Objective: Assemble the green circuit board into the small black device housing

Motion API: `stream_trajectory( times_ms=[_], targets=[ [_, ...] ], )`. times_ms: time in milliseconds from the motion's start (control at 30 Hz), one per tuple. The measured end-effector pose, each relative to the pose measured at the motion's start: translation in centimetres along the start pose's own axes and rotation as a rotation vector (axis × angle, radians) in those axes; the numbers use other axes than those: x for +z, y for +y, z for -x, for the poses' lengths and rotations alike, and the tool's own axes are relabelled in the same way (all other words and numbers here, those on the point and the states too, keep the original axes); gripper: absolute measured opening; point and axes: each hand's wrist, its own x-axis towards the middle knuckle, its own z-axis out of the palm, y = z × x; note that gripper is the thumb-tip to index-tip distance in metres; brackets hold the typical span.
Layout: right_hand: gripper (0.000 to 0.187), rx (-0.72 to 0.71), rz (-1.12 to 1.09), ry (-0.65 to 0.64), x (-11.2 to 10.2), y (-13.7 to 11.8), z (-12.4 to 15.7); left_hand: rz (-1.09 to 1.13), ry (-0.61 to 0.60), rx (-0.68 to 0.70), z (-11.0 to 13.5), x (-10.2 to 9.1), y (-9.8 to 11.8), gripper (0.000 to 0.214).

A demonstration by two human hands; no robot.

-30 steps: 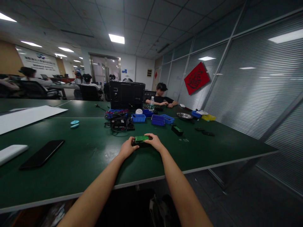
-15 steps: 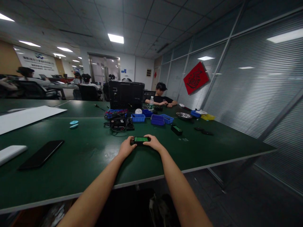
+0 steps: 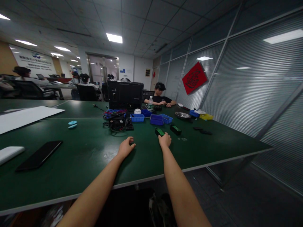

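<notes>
My right hand [image 3: 165, 139] reaches forward over the green table [image 3: 90, 154] and its fingers close on a small black unit with a green circuit board [image 3: 159, 131]. Just to the right of it lies a second, similar black and green unit [image 3: 175, 129]. My left hand [image 3: 126, 146] rests on the table nearer to me, fingers loosely curled, with nothing visible in it.
Blue bins [image 3: 137, 117] [image 3: 157, 119], a tangle of cables with a black device [image 3: 117, 124] and a large black case [image 3: 125, 94] stand beyond my hands. A black phone [image 3: 39, 155] and white papers [image 3: 26, 115] lie at left. A person [image 3: 159, 97] sits at the far side.
Both hands held the green board unit in front of me. Now the left hand has let go, and the right hand has carried the unit forward and right, beside the second unit.
</notes>
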Motion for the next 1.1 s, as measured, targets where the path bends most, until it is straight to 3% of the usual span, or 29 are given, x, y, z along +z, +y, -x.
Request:
stream_trajectory(
  times_ms=[300,500,767,1100],
  targets=[
    [0.05,-0.034,0.041,-0.002,0.3,-0.2,0.1,0.01,-0.018,-0.016,0.1,-0.1,0.3,0.037],
    [0.046,-0.203,0.161,0.079,0.5,-0.5,1.1,0.013,-0.017,-0.022,0.0,-0.1,0.4,0.036],
    [0.047,-0.374,0.207,0.001,1.0,-1.1,2.0,0.029,-0.036,-0.03,0.1,-0.2,0.5,0.036],
    [0.057,-0.305,0.158,-0.046,0.8,-1.4,1.8,0.012,-0.028,-0.018,0.2,-0.3,0.5,0.034]
  ],
)
